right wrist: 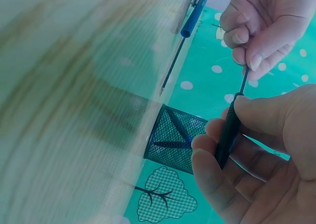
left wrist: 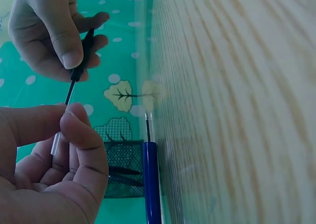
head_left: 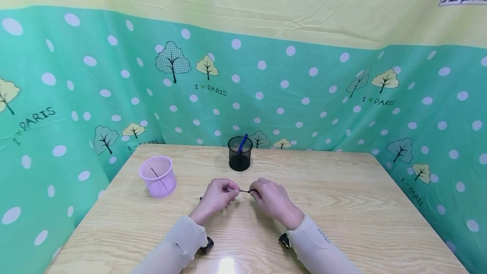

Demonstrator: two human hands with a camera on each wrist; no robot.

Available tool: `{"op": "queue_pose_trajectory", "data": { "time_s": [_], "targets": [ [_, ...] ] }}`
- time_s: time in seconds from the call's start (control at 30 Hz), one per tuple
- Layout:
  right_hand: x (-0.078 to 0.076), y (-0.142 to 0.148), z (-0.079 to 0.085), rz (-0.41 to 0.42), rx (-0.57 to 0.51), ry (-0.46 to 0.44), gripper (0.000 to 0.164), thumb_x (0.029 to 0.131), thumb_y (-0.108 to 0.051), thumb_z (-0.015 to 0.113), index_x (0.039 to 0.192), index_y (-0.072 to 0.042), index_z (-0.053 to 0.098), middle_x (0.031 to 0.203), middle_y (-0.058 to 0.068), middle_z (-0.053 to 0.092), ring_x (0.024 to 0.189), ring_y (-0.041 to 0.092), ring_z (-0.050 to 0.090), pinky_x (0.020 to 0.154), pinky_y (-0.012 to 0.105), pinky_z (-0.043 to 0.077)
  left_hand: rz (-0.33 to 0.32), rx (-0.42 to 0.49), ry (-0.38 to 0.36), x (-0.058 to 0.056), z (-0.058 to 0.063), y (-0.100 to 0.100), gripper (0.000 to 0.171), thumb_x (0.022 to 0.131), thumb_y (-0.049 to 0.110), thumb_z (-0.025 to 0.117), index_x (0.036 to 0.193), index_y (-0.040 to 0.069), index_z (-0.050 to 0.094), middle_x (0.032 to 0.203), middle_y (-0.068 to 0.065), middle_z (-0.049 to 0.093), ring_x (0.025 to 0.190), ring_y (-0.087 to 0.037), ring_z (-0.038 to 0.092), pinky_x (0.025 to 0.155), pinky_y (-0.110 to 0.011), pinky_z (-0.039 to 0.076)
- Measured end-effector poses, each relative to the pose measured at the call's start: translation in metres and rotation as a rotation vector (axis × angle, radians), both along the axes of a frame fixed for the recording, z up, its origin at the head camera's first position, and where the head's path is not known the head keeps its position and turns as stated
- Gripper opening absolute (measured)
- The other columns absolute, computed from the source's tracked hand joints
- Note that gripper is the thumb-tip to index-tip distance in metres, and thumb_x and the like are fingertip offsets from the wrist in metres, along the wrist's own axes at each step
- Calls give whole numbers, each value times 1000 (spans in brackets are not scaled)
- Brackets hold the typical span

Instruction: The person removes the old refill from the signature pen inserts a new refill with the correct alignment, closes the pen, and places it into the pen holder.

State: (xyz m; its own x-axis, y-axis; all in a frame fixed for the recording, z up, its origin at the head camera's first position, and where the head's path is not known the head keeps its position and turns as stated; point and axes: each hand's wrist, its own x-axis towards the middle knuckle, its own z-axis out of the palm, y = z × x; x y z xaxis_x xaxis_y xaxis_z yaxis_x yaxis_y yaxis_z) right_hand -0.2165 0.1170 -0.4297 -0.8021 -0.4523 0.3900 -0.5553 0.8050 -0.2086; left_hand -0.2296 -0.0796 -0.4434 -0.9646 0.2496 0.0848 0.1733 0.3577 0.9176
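Note:
My left hand [head_left: 217, 197] pinches a thin pen refill [left wrist: 70, 91] between thumb and index finger, its clear end [left wrist: 56, 144] showing below the fingertips. The refill's other end runs into a black pen barrel [right wrist: 228, 135]. My right hand [head_left: 273, 200] holds that barrel between thumb and fingers. Both hands are close together above the table. A blue pen barrel [right wrist: 195, 16] with a refill [right wrist: 173, 66] sticking out of its end lies on the table beside my left hand; in the head view my left arm mostly hides it.
A black mesh pen cup [head_left: 239, 163] stands beyond my hands with a blue pen [head_left: 242, 143] and dark pen parts inside. At the left of the wooden table [head_left: 335, 189] is a purple mesh basket [head_left: 157, 185] holding a thin dark stick [head_left: 154, 172]. A patterned curtain [head_left: 289, 96] surrounds the table.

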Motion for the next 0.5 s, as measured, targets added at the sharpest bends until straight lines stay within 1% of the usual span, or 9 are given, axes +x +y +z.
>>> {"op": "queue_pose_trajectory", "data": {
  "time_s": [0.13,0.27,0.37,0.5],
  "targets": [
    [0,0,0,6,3,0,7,86,-20,59,88,-20,66,78,-11,54,66,3,50,57,24,44,-8,9,-6,1,1,1,5,82,10,63,85,6,65,70,-6,61,61,-28,58,50,-30,47],
    [1,-1,0,13,2,2,7,86,-20,59,89,-20,66,78,-11,54,66,3,51,57,25,45,-13,9,-19,0,0,1,5,82,10,63,85,6,65,73,-10,62,62,-29,58,50,-30,47],
    [1,-1,1,16,3,5,7,86,-20,59,89,-21,66,78,-12,54,66,2,50,57,24,45,-20,9,-28,0,0,2,7,82,10,63,87,5,65,76,-14,63,63,-31,59,50,-29,48],
    [1,-1,1,23,-5,8,6,86,-21,60,88,-20,66,77,-12,53,64,2,49,54,24,43,-30,23,-18,0,0,3,9,82,8,64,87,1,65,73,-16,63,63,-33,60,49,-29,48]
  ]
}}
